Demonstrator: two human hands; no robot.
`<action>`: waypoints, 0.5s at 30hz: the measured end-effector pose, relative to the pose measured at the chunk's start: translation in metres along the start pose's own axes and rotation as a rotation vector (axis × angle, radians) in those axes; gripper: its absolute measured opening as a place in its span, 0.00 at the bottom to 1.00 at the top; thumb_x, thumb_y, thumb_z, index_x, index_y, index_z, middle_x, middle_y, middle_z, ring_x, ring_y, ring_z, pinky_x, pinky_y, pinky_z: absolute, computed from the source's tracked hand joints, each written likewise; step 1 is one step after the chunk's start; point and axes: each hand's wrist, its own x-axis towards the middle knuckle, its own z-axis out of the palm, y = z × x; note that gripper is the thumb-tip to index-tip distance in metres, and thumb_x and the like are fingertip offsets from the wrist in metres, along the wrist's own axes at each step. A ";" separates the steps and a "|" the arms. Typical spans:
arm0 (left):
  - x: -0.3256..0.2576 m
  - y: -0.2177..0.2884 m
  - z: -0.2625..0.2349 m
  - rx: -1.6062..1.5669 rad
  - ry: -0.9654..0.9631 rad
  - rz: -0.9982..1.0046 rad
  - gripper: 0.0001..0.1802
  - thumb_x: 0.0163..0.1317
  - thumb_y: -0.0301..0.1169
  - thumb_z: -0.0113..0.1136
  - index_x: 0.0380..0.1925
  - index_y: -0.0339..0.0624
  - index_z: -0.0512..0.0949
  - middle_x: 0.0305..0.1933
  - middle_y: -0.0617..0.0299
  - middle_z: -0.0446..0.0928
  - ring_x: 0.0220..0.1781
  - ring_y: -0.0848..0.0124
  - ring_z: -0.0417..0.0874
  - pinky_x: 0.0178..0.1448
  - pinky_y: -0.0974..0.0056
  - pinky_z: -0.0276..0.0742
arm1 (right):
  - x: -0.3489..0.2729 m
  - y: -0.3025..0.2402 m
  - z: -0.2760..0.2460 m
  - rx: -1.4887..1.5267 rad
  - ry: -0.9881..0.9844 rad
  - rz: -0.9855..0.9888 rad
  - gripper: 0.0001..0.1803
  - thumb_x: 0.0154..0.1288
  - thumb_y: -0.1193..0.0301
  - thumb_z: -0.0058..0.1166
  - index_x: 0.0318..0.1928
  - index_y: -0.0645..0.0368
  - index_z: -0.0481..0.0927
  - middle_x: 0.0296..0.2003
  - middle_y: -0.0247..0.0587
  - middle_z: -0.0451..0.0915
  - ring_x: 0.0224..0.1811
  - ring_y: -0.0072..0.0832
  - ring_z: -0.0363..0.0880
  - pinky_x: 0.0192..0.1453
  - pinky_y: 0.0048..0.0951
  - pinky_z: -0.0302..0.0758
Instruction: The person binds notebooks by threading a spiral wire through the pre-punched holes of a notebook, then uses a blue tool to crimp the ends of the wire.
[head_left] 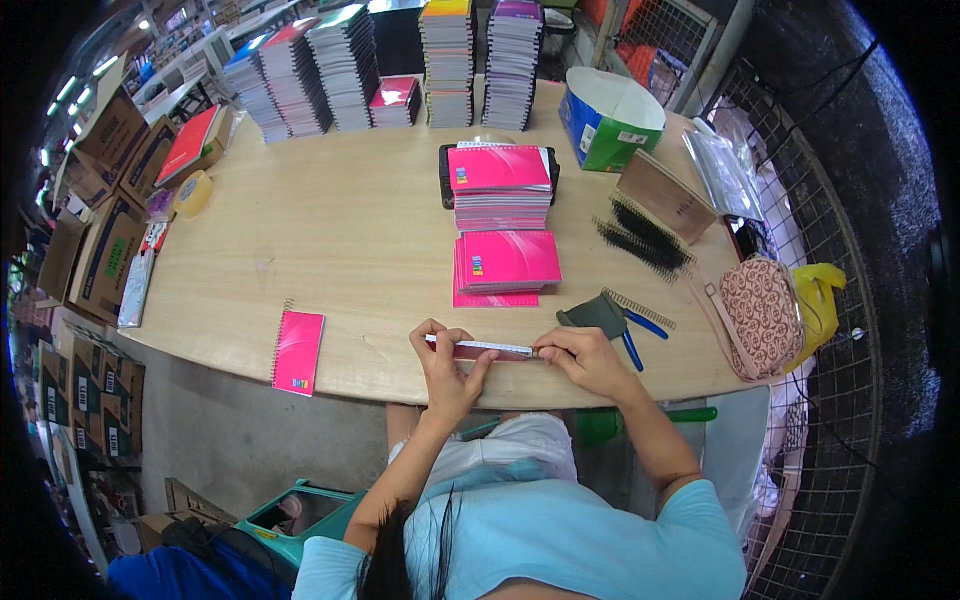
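Observation:
Near the table's front edge, my left hand (pixel 448 372) is closed on a small notebook (pixel 492 350), seen edge-on with its white pages upward. My right hand (pixel 587 362) pinches the notebook's right end; a small dark bit shows at the fingertips, too small to name. Just beyond lies a stack of pink notebook blocks (pixel 512 258), with a second pink stack (pixel 503 168) behind it on a dark tray. To the left rests a pink spiral notebook (pixel 299 352). Blue-handled pliers (pixel 634 345) and a loose wire coil (pixel 642 308) lie right of my right hand, beside a dark green cloth-like piece (pixel 596 315).
Tall stacks of spiral notebooks (pixel 342 70) line the far edge. At right are a cut-open carton (pixel 612 118), a wooden block (pixel 666 196), black coils (pixel 643 238) and a patterned pouch (pixel 757 318). Cardboard boxes (pixel 108 250) and a tape roll (pixel 193 195) stand left. Wire mesh (pixel 830 400) borders the right.

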 end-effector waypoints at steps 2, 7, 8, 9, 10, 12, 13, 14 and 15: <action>0.001 0.001 0.000 -0.003 0.004 -0.004 0.27 0.49 0.38 0.80 0.42 0.41 0.73 0.51 0.49 0.62 0.54 0.54 0.66 0.58 0.53 0.67 | 0.001 -0.009 -0.002 -0.047 0.035 -0.054 0.12 0.64 0.68 0.64 0.45 0.60 0.84 0.37 0.46 0.83 0.40 0.45 0.84 0.43 0.39 0.79; 0.001 0.001 -0.001 -0.010 -0.017 -0.015 0.26 0.49 0.37 0.80 0.42 0.41 0.73 0.51 0.48 0.62 0.54 0.53 0.66 0.58 0.53 0.67 | -0.004 -0.006 -0.001 -0.171 -0.022 0.014 0.12 0.66 0.67 0.62 0.47 0.58 0.83 0.37 0.45 0.82 0.43 0.45 0.83 0.44 0.39 0.78; 0.001 0.001 -0.001 -0.017 -0.025 -0.022 0.26 0.49 0.36 0.80 0.42 0.41 0.73 0.51 0.48 0.62 0.55 0.53 0.66 0.58 0.53 0.67 | -0.002 -0.010 0.000 -0.143 0.028 -0.024 0.10 0.64 0.70 0.62 0.45 0.59 0.84 0.36 0.44 0.82 0.42 0.42 0.83 0.43 0.37 0.78; 0.002 0.002 -0.002 -0.017 -0.026 -0.022 0.26 0.49 0.36 0.80 0.42 0.41 0.73 0.51 0.48 0.62 0.55 0.53 0.66 0.58 0.53 0.67 | -0.001 -0.012 0.001 -0.115 0.079 -0.062 0.09 0.63 0.74 0.63 0.44 0.60 0.85 0.35 0.43 0.83 0.40 0.40 0.82 0.43 0.35 0.77; 0.002 0.002 -0.002 -0.017 -0.023 -0.014 0.26 0.49 0.35 0.79 0.42 0.41 0.73 0.51 0.47 0.61 0.55 0.53 0.66 0.59 0.53 0.67 | -0.001 -0.011 0.001 -0.114 0.079 -0.061 0.09 0.63 0.74 0.63 0.44 0.60 0.85 0.35 0.43 0.83 0.40 0.40 0.82 0.43 0.35 0.77; 0.004 0.004 -0.001 -0.018 -0.020 -0.006 0.26 0.49 0.35 0.79 0.42 0.41 0.73 0.51 0.47 0.61 0.56 0.53 0.66 0.59 0.53 0.66 | -0.001 -0.008 -0.001 -0.190 0.112 -0.137 0.09 0.61 0.74 0.64 0.43 0.60 0.85 0.35 0.42 0.83 0.43 0.38 0.82 0.45 0.35 0.76; 0.004 0.004 -0.001 -0.028 -0.019 -0.011 0.25 0.49 0.34 0.79 0.42 0.41 0.73 0.52 0.47 0.61 0.56 0.53 0.66 0.60 0.53 0.66 | -0.001 -0.008 -0.001 -0.190 0.112 -0.136 0.09 0.61 0.74 0.64 0.43 0.60 0.85 0.35 0.42 0.83 0.43 0.38 0.82 0.45 0.35 0.76; 0.004 0.005 -0.001 -0.038 -0.019 -0.015 0.25 0.49 0.34 0.78 0.42 0.40 0.73 0.52 0.47 0.61 0.57 0.52 0.65 0.60 0.53 0.66 | -0.001 -0.008 -0.001 -0.226 0.122 -0.157 0.09 0.61 0.75 0.63 0.43 0.60 0.85 0.35 0.42 0.83 0.44 0.38 0.82 0.45 0.35 0.75; 0.004 0.004 -0.001 -0.039 -0.020 -0.016 0.25 0.49 0.34 0.78 0.42 0.40 0.73 0.52 0.47 0.61 0.57 0.52 0.65 0.60 0.53 0.66 | -0.001 -0.008 -0.001 -0.262 0.133 -0.179 0.09 0.61 0.76 0.62 0.43 0.60 0.85 0.36 0.42 0.83 0.45 0.37 0.83 0.46 0.35 0.75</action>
